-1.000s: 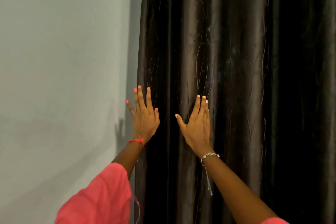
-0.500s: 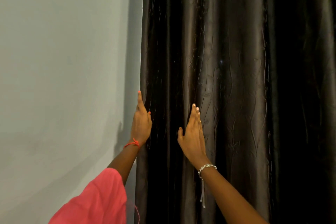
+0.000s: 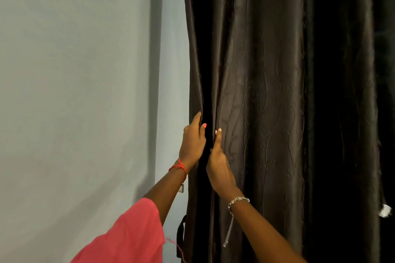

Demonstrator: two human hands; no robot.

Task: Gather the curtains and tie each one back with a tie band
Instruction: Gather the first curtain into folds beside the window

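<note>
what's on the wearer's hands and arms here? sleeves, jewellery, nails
Left hand: nails painted coral-pink, a thin red thread bracelet knotted at the wrist, and a loose coral-pink sleeve covering the upper forearm. Right hand: pale nail polish, a silver chain bracelet with a pale cord hanging from it; the forearm is bare, with no sleeve in view.

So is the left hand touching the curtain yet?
Touching. The head view shows the left hand on the curtain's left edge, fingers curling round the outer fold, thumb pressed on its front.

A plain pale grey-green wall [image 3: 74,92] carries a soft vertical shadow band [image 3: 155,70].
</note>
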